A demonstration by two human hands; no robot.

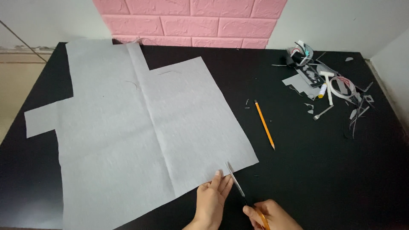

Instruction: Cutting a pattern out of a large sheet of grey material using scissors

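A large sheet of grey fabric (128,127) with cut-out corners lies flat on the black table (315,170). My left hand (211,200) presses its fingertips on the fabric's near right edge. My right hand (270,215) grips the orange handles of a pair of scissors (237,183). The scissors' blades point away from me and their tip sits at the fabric's edge, right beside my left fingers.
An orange pencil (264,124) lies on the table right of the fabric. A heap of grey scraps, a white tape measure and small tools (326,87) sits at the far right. A pink brick-pattern wall panel (191,21) runs behind the table.
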